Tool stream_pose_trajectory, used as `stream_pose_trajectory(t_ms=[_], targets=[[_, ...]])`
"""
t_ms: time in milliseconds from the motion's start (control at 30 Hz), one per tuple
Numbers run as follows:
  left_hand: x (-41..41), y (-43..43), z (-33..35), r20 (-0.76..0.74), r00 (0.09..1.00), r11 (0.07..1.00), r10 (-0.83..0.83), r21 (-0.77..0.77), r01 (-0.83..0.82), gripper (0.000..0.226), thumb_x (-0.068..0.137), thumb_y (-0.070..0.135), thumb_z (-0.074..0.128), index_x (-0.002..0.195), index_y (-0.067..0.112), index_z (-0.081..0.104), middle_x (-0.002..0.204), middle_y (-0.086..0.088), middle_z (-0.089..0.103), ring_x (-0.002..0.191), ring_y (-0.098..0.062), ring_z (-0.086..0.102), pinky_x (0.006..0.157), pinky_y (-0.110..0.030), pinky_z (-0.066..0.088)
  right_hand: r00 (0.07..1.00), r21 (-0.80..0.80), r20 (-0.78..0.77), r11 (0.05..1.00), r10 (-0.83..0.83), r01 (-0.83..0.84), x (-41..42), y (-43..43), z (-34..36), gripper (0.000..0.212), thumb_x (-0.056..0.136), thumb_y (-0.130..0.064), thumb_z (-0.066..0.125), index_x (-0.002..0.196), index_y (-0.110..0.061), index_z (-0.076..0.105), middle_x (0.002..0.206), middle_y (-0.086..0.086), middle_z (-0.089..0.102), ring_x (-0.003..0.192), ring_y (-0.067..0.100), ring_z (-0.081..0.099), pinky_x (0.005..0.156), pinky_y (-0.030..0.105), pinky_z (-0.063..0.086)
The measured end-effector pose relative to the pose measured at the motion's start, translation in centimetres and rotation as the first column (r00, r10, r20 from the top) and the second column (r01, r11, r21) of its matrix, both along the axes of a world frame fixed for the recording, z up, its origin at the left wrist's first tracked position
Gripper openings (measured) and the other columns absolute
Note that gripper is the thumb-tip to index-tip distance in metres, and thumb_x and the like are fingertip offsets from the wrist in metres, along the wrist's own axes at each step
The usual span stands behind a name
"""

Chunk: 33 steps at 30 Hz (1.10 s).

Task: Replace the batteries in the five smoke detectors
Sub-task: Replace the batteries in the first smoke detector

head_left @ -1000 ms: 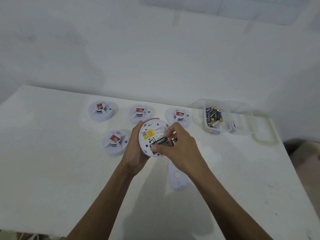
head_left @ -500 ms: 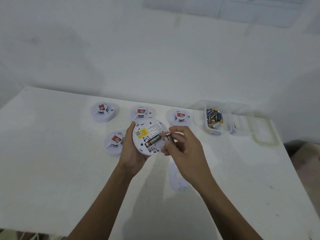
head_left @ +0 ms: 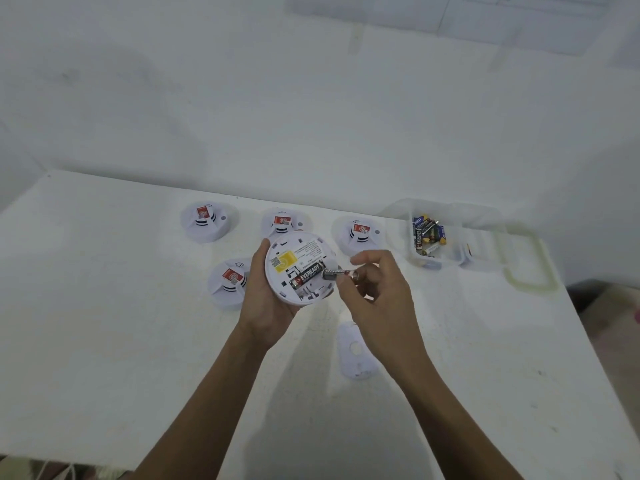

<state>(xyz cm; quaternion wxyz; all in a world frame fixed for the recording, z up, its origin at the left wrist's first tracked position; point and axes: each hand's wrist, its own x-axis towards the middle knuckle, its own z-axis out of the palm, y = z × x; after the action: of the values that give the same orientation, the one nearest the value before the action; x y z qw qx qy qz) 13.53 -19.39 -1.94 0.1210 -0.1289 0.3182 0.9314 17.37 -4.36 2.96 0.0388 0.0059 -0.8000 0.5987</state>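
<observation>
Mid-swap: left hand (head_left: 266,299) cradles an opened smoke detector (head_left: 294,258) above the desk (head_left: 104,306), one Eveready cell (head_left: 308,273) seated in its bay; right hand (head_left: 381,292) pinches a 2nd battery (head_left: 334,273) at the bay's edge. Risk: fingertip grip slips, cell drops & rolls off.

Bright, even, faintly bluish light washes out the white worktop (head_left: 104,306) and the wall (head_left: 242,98). Soft grey shadows lie under both forearms toward the near edge. The worktop's edges bow, and the battery (head_left: 334,273) pinched by the right hand (head_left: 377,289) looks smeared.
</observation>
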Motion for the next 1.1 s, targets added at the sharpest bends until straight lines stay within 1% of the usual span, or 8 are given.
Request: stream_pose_trajectory(t_ms=[133, 267, 433, 600, 733, 833, 967, 1100], targets=[[-0.1, -0.1, -0.3, 0.008, 1.0, 1.0, 0.014, -0.023, -0.014, 0.049, 0.098, 0.05, 0.024, 0.114, 0.022, 0.061, 0.106, -0.007, 0.073, 0.092, -0.024, 0.071, 0.076, -0.04, 0.06, 0.999, -0.018, -0.023, 0.999, -0.04, 0.04, -0.4, -0.3, -0.3, 0.012, 0.085, -0.016, 0.07, 0.092, -0.016, 0.06, 0.072, -0.01, 0.064, 0.062, 0.004, 0.058, 0.054, 0.016, 0.047], [-0.3, 0.0, -0.1, -0.001, 1.0, 0.999, 0.021, -0.04, -0.021, 0.049, 0.099, 0.048, 0.021, 0.112, 0.022, 0.06, 0.1, -0.005, 0.074, 0.088, -0.022, 0.072, 0.068, -0.035, 0.06, 0.996, 0.021, -0.036, 0.996, -0.081, 0.081, -0.4, -1.1, -0.9, 0.011, 0.087, -0.021, 0.067, 0.098, -0.022, 0.062, 0.09, -0.014, 0.067, 0.074, 0.006, 0.064, 0.058, 0.016, 0.053], [-0.3, 0.0, 0.1, -0.006, 1.0, 0.999, 0.009, -0.052, -0.009, 0.049, 0.099, 0.049, 0.02, 0.109, 0.023, 0.06, 0.095, -0.003, 0.075, 0.083, -0.02, 0.073, 0.064, -0.034, 0.059, 0.984, 0.084, -0.131, 0.988, -0.119, 0.13, -0.2, -1.8, -0.9, 0.019, 0.086, -0.019, 0.069, 0.101, -0.024, 0.057, 0.094, -0.012, 0.067, 0.077, -0.001, 0.062, 0.06, 0.008, 0.05], [-0.3, 0.0, -0.1, -0.009, 1.0, 0.999, 0.013, -0.042, -0.014, 0.05, 0.098, 0.051, 0.024, 0.116, 0.022, 0.06, 0.106, -0.007, 0.072, 0.092, -0.023, 0.071, 0.073, -0.036, 0.059, 0.947, 0.225, -0.3, 0.957, -0.109, 0.182, -0.2, -2.3, -1.7, 0.014, 0.085, -0.016, 0.069, 0.098, -0.014, 0.064, 0.092, -0.003, 0.07, 0.077, -0.012, 0.059, 0.057, -0.001, 0.042], [-0.4, 0.0, -0.2, -0.007, 1.0, 0.999, 0.02, -0.037, -0.02, 0.053, 0.097, 0.051, 0.024, 0.127, 0.02, 0.055, 0.116, -0.01, 0.068, 0.098, -0.025, 0.068, 0.077, -0.039, 0.059, 0.937, 0.234, -0.321, 0.948, -0.135, 0.217, 0.2, -2.7, -2.5, 0.018, 0.084, -0.019, 0.069, 0.1, -0.012, 0.066, 0.093, -0.001, 0.072, 0.077, -0.016, 0.058, 0.06, -0.003, 0.042], [-0.4, 0.1, -0.3, -0.004, 1.0, 0.999, 0.024, -0.028, -0.024, 0.053, 0.098, 0.05, 0.025, 0.128, 0.019, 0.055, 0.116, -0.01, 0.068, 0.099, -0.026, 0.067, 0.082, -0.039, 0.057, 0.934, 0.263, -0.334, 0.938, -0.13, 0.224, 0.4, -3.0, -3.0, 0.02, 0.084, -0.024, 0.068, 0.1, -0.012, 0.066, 0.097, 0.001, 0.07, 0.067, -0.01, 0.058, 0.065, -0.002, 0.044], [-0.4, 0.3, -0.3, -0.026, 0.999, 0.998, 0.04, -0.041, -0.041, 0.046, 0.097, 0.046, 0.026, 0.115, 0.02, 0.059, 0.102, -0.006, 0.073, 0.088, -0.021, 0.072, 0.071, -0.034, 0.06, 0.925, 0.295, -0.36, 0.926, -0.119, 0.234, -0.2, -2.8, -3.1, 0.019, 0.083, -0.023, 0.069, 0.095, -0.009, 0.066, 0.105, 0.007, 0.063, 0.071, -0.003, 0.057, 0.067, 0.001, 0.048], [-0.3, 0.3, -0.2, -0.076, 0.995, 0.995, 0.058, -0.08, -0.065, 0.045, 0.091, 0.041, 0.036, 0.126, 0.018, 0.053, 0.113, -0.007, 0.068, 0.101, -0.024, 0.067, 0.074, -0.033, 0.059, 0.931, 0.327, -0.35, 0.918, -0.102, 0.223, -0.2, -2.8, -3.2, 0.019, 0.082, -0.021, 0.071, 0.096, -0.009, 0.068, 0.11, 0.007, 0.059, 0.074, 0.003, 0.061, 0.067, 0.005, 0.051]])
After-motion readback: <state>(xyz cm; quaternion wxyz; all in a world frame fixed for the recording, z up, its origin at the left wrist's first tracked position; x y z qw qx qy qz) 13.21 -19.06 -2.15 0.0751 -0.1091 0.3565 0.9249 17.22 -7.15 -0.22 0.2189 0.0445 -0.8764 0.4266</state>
